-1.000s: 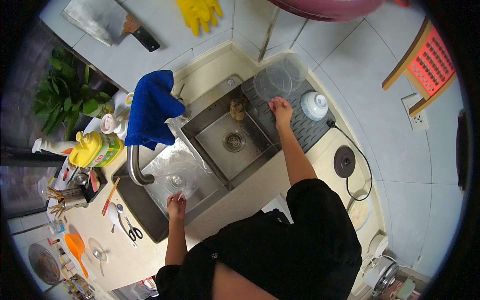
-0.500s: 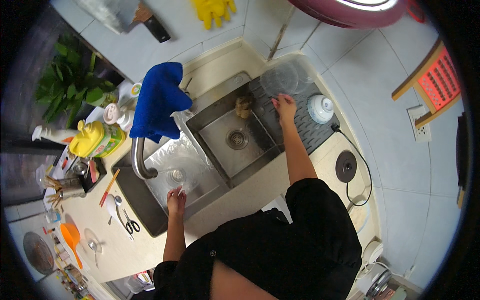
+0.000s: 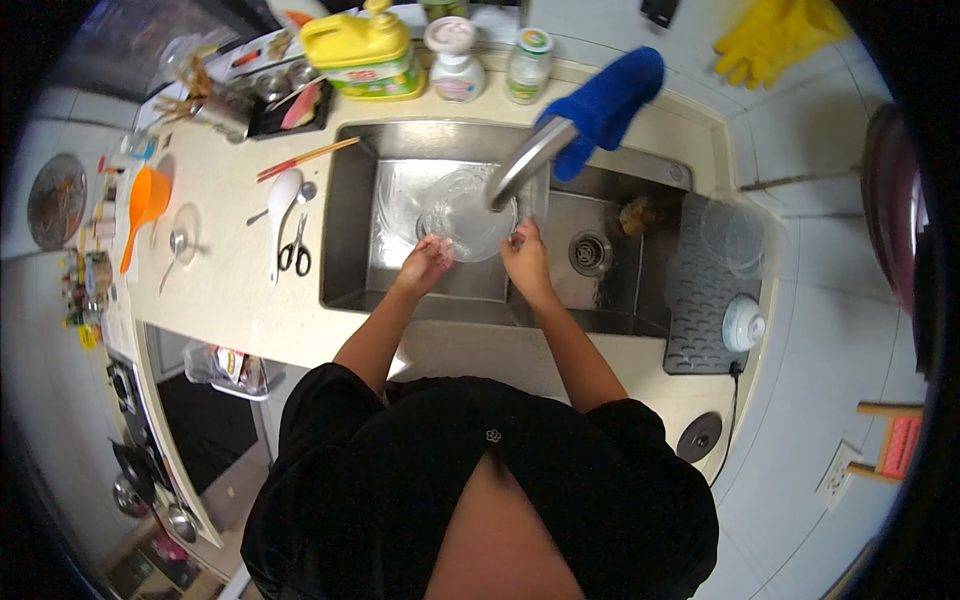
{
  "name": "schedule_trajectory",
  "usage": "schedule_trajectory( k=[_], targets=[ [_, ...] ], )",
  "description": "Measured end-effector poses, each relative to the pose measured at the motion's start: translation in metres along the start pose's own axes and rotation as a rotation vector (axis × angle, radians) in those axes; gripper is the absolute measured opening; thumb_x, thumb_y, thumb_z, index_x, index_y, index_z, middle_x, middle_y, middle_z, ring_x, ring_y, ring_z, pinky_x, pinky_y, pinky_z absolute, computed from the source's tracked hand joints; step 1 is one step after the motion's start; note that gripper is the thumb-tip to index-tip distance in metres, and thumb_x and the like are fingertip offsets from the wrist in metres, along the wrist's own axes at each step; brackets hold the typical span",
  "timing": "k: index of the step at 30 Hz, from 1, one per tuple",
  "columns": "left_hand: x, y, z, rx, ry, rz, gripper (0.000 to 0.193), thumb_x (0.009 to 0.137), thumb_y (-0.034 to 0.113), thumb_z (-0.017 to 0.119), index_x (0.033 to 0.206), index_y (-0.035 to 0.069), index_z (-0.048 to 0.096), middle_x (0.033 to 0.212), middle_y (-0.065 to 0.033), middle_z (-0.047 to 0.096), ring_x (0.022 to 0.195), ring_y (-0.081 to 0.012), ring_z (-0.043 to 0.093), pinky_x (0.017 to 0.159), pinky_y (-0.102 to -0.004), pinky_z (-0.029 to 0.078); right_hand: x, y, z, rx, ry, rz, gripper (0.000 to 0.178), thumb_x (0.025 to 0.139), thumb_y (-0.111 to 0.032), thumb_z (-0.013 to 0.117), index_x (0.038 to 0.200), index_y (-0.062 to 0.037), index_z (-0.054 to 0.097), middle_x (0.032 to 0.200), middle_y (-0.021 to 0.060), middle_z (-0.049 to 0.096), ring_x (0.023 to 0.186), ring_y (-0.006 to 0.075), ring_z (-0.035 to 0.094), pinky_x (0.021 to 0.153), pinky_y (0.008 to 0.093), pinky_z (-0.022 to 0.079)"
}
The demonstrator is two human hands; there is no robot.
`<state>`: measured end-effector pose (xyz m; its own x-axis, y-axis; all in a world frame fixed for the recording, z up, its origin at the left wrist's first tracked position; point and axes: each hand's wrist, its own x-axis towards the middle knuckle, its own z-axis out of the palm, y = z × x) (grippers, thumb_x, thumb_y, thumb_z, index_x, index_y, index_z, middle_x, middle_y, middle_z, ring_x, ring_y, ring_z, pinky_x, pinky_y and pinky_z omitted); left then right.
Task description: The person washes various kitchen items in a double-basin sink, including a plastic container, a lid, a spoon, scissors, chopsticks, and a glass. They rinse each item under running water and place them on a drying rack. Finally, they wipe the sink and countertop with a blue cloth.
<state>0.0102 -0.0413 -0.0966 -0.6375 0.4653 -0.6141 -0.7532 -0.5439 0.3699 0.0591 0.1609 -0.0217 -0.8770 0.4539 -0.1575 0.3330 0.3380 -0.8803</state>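
Over the left basin of the steel sink [image 3: 345, 220], a clear round piece [image 3: 460, 215] lies between my hands; whether lid or shallow bowl, I cannot tell. My left hand [image 3: 425, 265] closes on its near left rim. At its near right rim, the fingers of my right hand [image 3: 527, 262] are bent in and gripping. The curved tap [image 3: 530, 165] reaches over the piece, with a blue cloth [image 3: 605, 110] draped on it. Any water falling from the tap is hard to make out.
Right of the sink, a grey drying mat [image 3: 700, 300] bears clear round pieces [image 3: 733, 235] and a white-and-blue bowl [image 3: 742, 323]. Scissors [image 3: 295, 257], a white spoon [image 3: 281, 220] and chopsticks [image 3: 308, 158] lie left. Behind stand a yellow jug [image 3: 365, 60], a pump bottle [image 3: 455, 65] and a jar [image 3: 528, 68].
My right hand has come from the drying mat to the left basin, beside my left hand. Both now grip the clear round piece. The view has turned and shifted.
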Motion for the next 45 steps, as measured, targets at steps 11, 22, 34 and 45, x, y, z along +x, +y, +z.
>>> schedule_trajectory(
  k=[11, 22, 34, 45],
  targets=[
    [-0.012, 0.013, 0.031, 0.496, 0.282, 0.058, 0.052, 0.078, 0.035, 0.058, 0.12, 0.017, 0.035, 0.11, -0.0066, 0.047, 0.086, -0.0185, 0.049, 0.073, -0.0342, 0.042, 0.029, 0.014, 0.034, 0.21, -0.331, 0.166, 0.029, 0.082, 0.001, 0.039, 0.11, -0.0018, 0.044, 0.102, 0.0128, 0.055, 0.09, 0.0218, 0.056, 0.073, 0.0271, 0.045],
    [-0.014, 0.029, 0.052, 0.115, -0.217, -0.199, 0.077, 0.064, -0.008, 0.041, 0.133, 0.017, 0.018, 0.114, -0.01, 0.045, 0.097, -0.0223, 0.049, 0.079, -0.0354, 0.043, 0.022, -0.033, 0.055, -0.068, -0.384, -0.642, 0.031, 0.081, -0.01, 0.044, 0.111, -0.005, 0.049, 0.116, 0.0193, 0.045, 0.109, 0.0296, 0.043, 0.091, 0.0381, 0.033],
    [-0.013, 0.048, 0.034, -0.066, -0.254, -0.202, 0.083, 0.057, -0.013, 0.039, 0.132, 0.015, 0.016, 0.125, -0.0131, 0.035, 0.107, -0.0385, 0.044, 0.091, -0.0522, 0.033, 0.058, 0.01, 0.066, -0.161, -0.008, -0.443, 0.042, 0.08, -0.022, 0.053, 0.115, -0.0025, 0.043, 0.117, 0.0196, 0.044, 0.107, 0.0355, 0.043, 0.088, 0.0421, 0.036],
    [0.013, 0.013, 0.023, 0.47, 0.209, -0.098, 0.046, 0.075, 0.005, 0.053, 0.117, 0.008, 0.035, 0.097, -0.0077, 0.054, 0.086, -0.0185, 0.054, 0.072, -0.0338, 0.045, 0.034, -0.035, 0.001, 0.659, -0.425, 0.363, 0.027, 0.079, -0.003, 0.052, 0.105, -0.0016, 0.046, 0.098, 0.0107, 0.055, 0.09, 0.0213, 0.056, 0.078, 0.0306, 0.046]
  ],
)
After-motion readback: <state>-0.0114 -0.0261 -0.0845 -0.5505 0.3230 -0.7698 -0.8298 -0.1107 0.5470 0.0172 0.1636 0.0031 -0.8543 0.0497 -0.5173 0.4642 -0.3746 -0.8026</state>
